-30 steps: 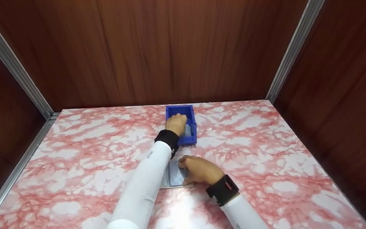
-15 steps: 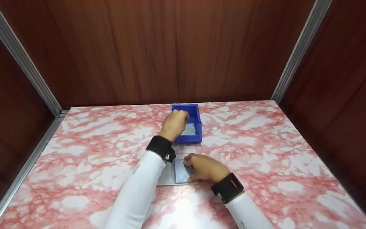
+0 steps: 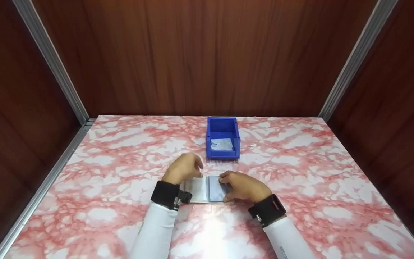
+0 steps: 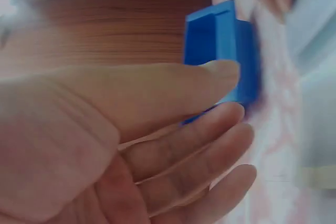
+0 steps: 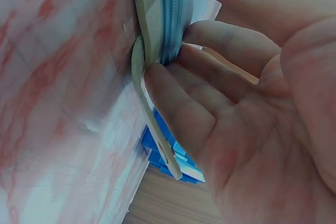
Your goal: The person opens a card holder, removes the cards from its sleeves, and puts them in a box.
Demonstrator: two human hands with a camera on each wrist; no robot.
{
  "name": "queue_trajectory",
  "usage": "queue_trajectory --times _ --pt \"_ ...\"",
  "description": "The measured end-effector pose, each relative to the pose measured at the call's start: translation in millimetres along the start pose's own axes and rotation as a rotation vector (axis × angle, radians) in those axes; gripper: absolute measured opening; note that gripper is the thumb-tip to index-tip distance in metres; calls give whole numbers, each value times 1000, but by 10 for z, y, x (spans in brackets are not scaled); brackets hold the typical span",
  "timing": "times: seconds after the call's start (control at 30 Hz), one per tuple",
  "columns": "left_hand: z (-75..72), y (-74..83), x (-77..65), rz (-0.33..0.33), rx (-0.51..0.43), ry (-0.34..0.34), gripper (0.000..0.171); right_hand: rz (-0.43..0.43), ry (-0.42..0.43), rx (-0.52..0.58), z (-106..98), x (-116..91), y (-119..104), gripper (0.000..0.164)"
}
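Observation:
An open card holder with a pale cover lies on the table, its stack of clear plastic sleeves towards the right side. My right hand grips the right part, fingers at the far edge and thumb at the near edge. In the right wrist view, fingertips press against the sleeves and the bent cover. My left hand hovers by the holder's left half, thumb and fingers loosely extended. Nothing shows between them in the left wrist view, where the hand fills the middle.
A blue bin stands beyond the hands, with flat pale cards on its floor. The table has a red and white marbled top. Dark wood panels close it in at the back and sides.
My left hand has come out of the blue bin and back towards the card holder's left half. My right hand keeps its grip on the holder. The head view has shifted slightly.

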State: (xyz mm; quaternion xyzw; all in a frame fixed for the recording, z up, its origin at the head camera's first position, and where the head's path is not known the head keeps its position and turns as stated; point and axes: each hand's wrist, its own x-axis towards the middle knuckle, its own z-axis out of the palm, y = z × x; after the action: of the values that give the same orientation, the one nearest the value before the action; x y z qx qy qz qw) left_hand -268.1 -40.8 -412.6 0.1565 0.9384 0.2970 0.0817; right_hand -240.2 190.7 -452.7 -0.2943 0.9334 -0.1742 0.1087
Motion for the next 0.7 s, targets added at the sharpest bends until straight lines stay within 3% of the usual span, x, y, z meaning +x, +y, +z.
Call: queue_trajectory --times 0.1,0.3,0.53,0.7 --pt "90 -82 -35 -70 43 -81 25 1 3 12 4 39 8 66" --pt "315 -125 -41 -86 64 -123 31 37 4 -7 50 -28 33 66" --pt "259 -209 -28 -145 46 -96 31 28 29 -82 27 31 -58 65" --pt "243 -244 -3 -131 17 -117 32 70 43 -121 19 33 -133 65"
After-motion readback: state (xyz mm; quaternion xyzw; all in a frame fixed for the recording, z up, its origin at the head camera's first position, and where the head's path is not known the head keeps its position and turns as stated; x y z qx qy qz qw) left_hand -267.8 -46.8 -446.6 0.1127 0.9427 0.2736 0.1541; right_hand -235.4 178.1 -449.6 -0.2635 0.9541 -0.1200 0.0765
